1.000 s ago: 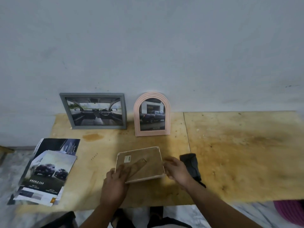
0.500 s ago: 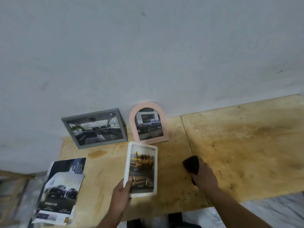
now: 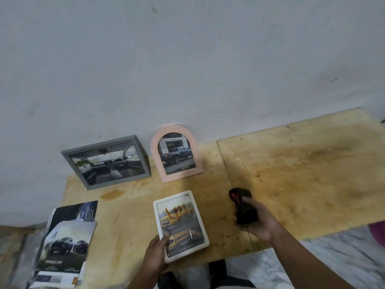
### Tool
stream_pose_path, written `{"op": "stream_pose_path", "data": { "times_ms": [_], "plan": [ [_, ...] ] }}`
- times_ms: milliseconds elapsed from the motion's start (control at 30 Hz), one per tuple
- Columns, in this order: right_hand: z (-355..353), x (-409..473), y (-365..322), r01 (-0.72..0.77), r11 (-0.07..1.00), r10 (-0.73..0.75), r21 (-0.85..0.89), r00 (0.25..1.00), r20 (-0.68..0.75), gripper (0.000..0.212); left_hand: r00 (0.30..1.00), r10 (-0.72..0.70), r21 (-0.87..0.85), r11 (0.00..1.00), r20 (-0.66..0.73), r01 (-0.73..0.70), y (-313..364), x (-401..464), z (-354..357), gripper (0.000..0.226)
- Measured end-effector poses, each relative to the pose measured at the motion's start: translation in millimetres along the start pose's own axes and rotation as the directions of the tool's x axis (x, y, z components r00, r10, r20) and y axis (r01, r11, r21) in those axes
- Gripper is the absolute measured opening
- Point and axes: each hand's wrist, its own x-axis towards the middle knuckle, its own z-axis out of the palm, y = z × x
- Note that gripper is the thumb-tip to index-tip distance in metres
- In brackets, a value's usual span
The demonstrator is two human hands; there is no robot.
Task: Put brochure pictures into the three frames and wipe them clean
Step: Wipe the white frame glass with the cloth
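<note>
The tabletop (image 3: 291,174) is bare yellow plywood with brown stains and a thin seam down the middle. Behind it is a plain grey wall (image 3: 187,59).

Two frames lean on the wall. The grey frame (image 3: 107,161) is a wide rectangle with flat edges and shows the inside of a car. Just beside it, the pink frame (image 3: 177,153) has a round arched top with ridged lines and shows a dark truck.

The white frame (image 3: 180,225) is a tall rectangle with soft round corners. It shows yellow cars behind shiny glass. It is near the front edge of the tabletop, with the picture facing up. The left hand (image 3: 155,254) grips its lower left corner, with the thumb on top.

The right hand (image 3: 260,221) has its grip closed around a soft black cloth (image 3: 242,203) with a bit of red on it.

Glossy paper brochures (image 3: 66,245) lie in a loose pile at the left end, hanging over the edge.

Half a second ago the right hand was pressed down on the cloth on the tabletop. Now the cloth is picked up and the hand has turned palm up. A second ago the white frame showed its brown back, held by both hands.
</note>
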Motion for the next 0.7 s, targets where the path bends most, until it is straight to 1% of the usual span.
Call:
{"op": "stream_pose_path", "data": {
  "times_ms": [100, 167, 233, 300, 367, 400, 433, 500, 567, 633, 667, 700],
  "plan": [
    [7, 3, 13, -0.007, 0.96, -0.01, -0.281, 0.998, -0.058, 0.048, 0.996, 0.089, 0.097, 0.991, 0.028, -0.091, -7, -7, -3, 0.046],
    [14, 1, 21, -0.022, 0.905, -0.026, -0.425, 0.994, -0.105, 0.05, 0.991, 0.136, 0.187, 0.974, -0.015, -0.131, -6, -16, -2, 0.05],
    [21, -2, 31, -0.028, 0.859, -0.051, -0.51, 0.989, -0.141, 0.046, 0.983, 0.183, 0.306, 0.937, -0.017, -0.169, -9, -18, -4, 0.061],
    [25, -4, 41, -0.035, 0.834, -0.054, -0.551, 0.988, -0.143, 0.037, 0.976, 0.217, 0.327, 0.921, 0.024, -0.212, -15, -18, -7, 0.068],
    [30, -9, 53, -0.045, 0.853, -0.037, -0.52, 0.989, -0.146, 0.033, 0.967, 0.25, 0.318, 0.913, 0.054, -0.254, -23, -16, -14, 0.062],
    [32, -11, 59, -0.058, 0.882, -0.02, -0.468, 0.987, -0.158, 0.032, 0.957, 0.281, 0.343, 0.894, 0.071, -0.288, -27, -12, -18, 0.059],
    [33, -13, 65, -0.066, 0.905, -0.003, -0.42, 0.987, -0.163, 0.033, 0.947, 0.311, 0.386, 0.866, 0.083, -0.319, -31, -8, -22, 0.063],
    [35, -15, 76, -0.083, 0.926, 0.035, -0.368, 0.99, -0.135, 0.041, 0.922, 0.371, 0.466, 0.8, 0.113, -0.379, -39, 1, -30, 0.067],
    [39, -19, 84, -0.105, 0.948, 0.085, -0.3, 0.993, -0.08, 0.05, 0.883, 0.45, 0.516, 0.73, 0.132, -0.449, -42, 3, -36, 0.065],
    [45, -22, 94, -0.131, 0.974, 0.134, -0.186, 0.991, 0.0, 0.051, 0.831, 0.541, 0.579, 0.638, 0.13, -0.507, -38, 5, -42, 0.069],
    [47, -22, 99, -0.134, 0.982, 0.14, -0.13, 0.989, 0.037, 0.05, 0.796, 0.592, 0.647, 0.559, 0.128, -0.519, -37, 13, -45, 0.076],
    [49, -22, 104, -0.132, 0.988, 0.138, -0.085, 0.989, 0.061, 0.048, 0.762, 0.631, 0.725, 0.457, 0.144, -0.515, -36, 24, -48, 0.086]
  ]
}}
